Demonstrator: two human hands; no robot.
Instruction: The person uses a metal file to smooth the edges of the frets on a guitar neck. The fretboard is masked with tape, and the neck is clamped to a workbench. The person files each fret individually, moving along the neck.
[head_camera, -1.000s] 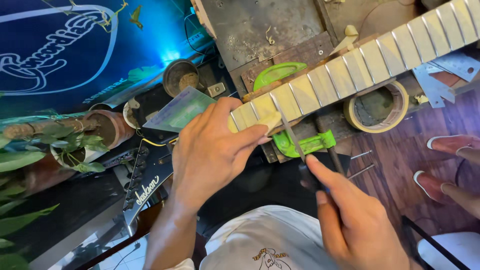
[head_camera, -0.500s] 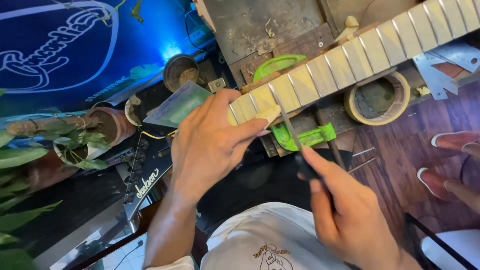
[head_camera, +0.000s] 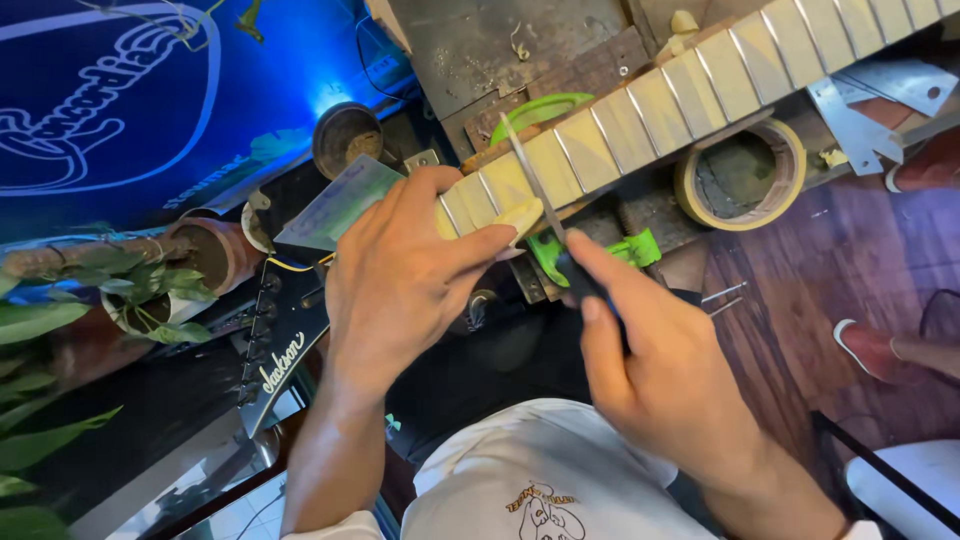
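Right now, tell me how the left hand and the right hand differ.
The left hand lies spread on the guitar neck, thumb pressing its near end; the right hand is off the neck, curled around a thin metal blade. The left hand grips no tool; the right holds the blade across the frets. Both are bare.

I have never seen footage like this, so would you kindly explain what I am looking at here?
This is a single view from a camera worn on a person's head, looking down at their own bare hands. The left hand presses on a pale wooden guitar neck with metal frets lying across a cluttered workbench. The right hand holds a thin metal blade with a dark handle against a fret. Nearby lie a beige roll of tape, a green plastic clamp and a black guitar headstock.
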